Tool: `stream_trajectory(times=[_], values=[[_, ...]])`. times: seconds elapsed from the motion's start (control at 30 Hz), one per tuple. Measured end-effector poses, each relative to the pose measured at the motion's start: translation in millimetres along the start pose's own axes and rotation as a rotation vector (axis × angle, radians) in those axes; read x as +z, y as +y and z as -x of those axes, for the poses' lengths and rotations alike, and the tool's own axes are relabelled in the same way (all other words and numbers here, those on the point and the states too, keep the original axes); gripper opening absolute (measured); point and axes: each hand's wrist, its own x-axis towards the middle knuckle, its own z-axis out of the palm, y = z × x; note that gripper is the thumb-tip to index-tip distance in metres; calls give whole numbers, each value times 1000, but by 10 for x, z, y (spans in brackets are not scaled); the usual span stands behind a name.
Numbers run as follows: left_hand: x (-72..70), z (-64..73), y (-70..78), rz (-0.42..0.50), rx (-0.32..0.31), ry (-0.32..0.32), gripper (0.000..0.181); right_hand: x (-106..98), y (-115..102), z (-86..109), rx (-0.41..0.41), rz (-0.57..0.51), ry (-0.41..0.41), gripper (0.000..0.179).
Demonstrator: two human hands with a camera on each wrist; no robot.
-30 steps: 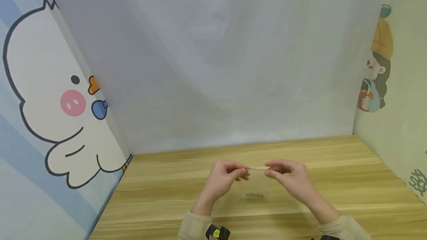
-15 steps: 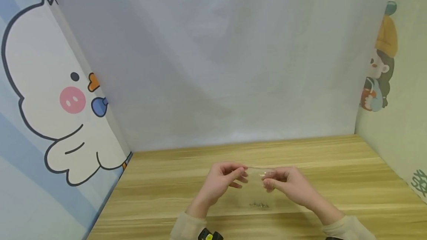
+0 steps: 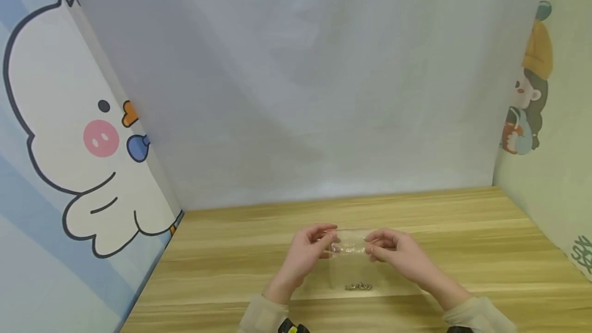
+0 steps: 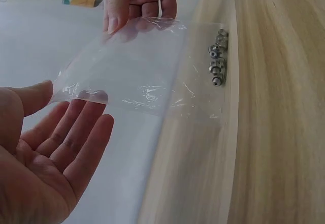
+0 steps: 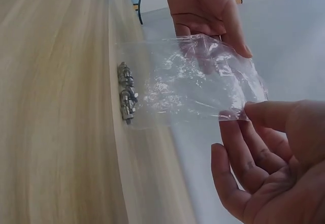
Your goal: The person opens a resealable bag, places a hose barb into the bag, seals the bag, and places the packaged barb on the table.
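Note:
A clear plastic bag (image 4: 147, 66) hangs upright between both hands, its top edge stretched across. My left hand (image 3: 301, 256) pinches the bag's upper left side between thumb and fingers. On the other side my right hand (image 3: 403, 257) pinches the upper right corner in the same way. Several small shiny metal fittings (image 4: 217, 59) lie in a row along the bag's bottom, and they look like little screws or connectors. In the right wrist view the metal fittings (image 5: 127, 93) sit close over the wooden table, and the film (image 5: 172, 82) is wrinkled and glossy.
The wood-grain table (image 3: 222, 271) spreads beneath the hands. A pale grey curtain (image 3: 296, 91) closes off the back. Printed panels stand at each side, one with a white cartoon bird (image 3: 55, 107), the other with a cartoon child (image 3: 524, 96).
The bag has come lower and turned its flat side toward the head camera, so its film and fittings show more clearly. The right hand has shifted its grip along the upper edge.

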Motion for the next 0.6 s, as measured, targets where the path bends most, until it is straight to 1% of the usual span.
stream_trajectory(times=[0.13, 0.2, 0.3, 0.43, 0.53, 0.6], values=[[-3, -41, -54, 15, -21, 10, 41, 35, 32, -76, 0, 9, 50, 41], [-8, -57, -84, 26, -34, 4, 44, 48, 50, -103, 18, 48, 79, 45], [-21, -75, -131, 32, -51, -6, 46, 58, 86, -118, 58, 114, 100, 49], [-47, -97, -199, -5, -79, -14, 52, 63, 143, -123, 94, 147, 77, 58], [-71, -101, -241, -75, -101, -7, 62, 66, 189, -138, 92, 163, 40, 68], [-83, -95, -267, -129, -121, -7, 68, 66, 212, -147, 80, 204, 20, 76]])
